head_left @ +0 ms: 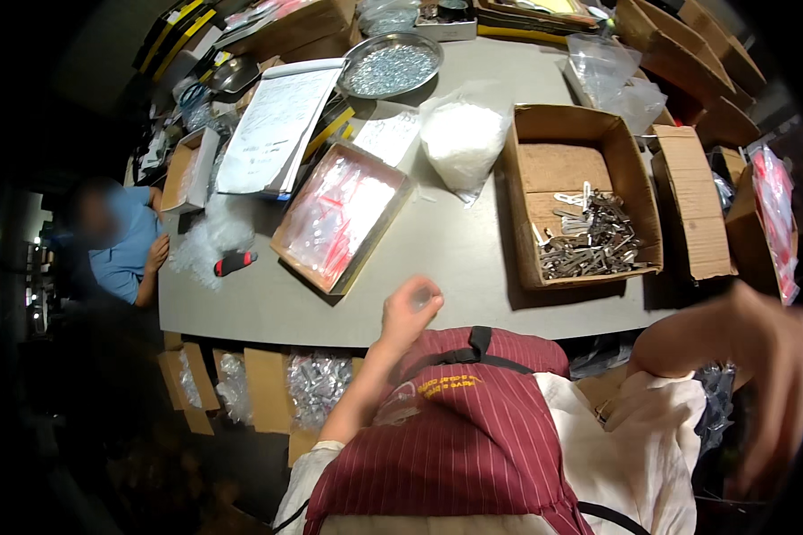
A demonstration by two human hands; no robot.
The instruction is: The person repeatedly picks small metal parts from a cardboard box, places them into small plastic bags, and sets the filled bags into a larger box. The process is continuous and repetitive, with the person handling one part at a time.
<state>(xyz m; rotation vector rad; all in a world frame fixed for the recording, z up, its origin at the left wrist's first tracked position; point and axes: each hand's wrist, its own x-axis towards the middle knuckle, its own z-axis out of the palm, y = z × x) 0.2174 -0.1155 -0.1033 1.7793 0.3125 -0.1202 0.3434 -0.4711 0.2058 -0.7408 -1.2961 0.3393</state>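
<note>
My left hand [409, 312] is at the table's front edge with its fingers curled and the thumb drawn in. A small greyish patch shows between thumb and finger, too small to name. Smeared by motion, my right hand [774, 383] hangs off to the far right, beside the table, and its fingers cannot be read. An open cardboard box [528, 234] stands on the right of the table, with a heap of small flat metal pieces [598, 236] in it. Left of my left hand, a shallow box [345, 282] holds small clear bags with red strips [335, 209].
A bag of white pieces [462, 143] stands mid-table. Behind are a round metal tray [385, 94] of small shiny parts and a clipboard with paper [277, 125]. A red-and-black tool [235, 263] lies left. Open cartons [694, 209] line the right; a person [120, 241] sits left.
</note>
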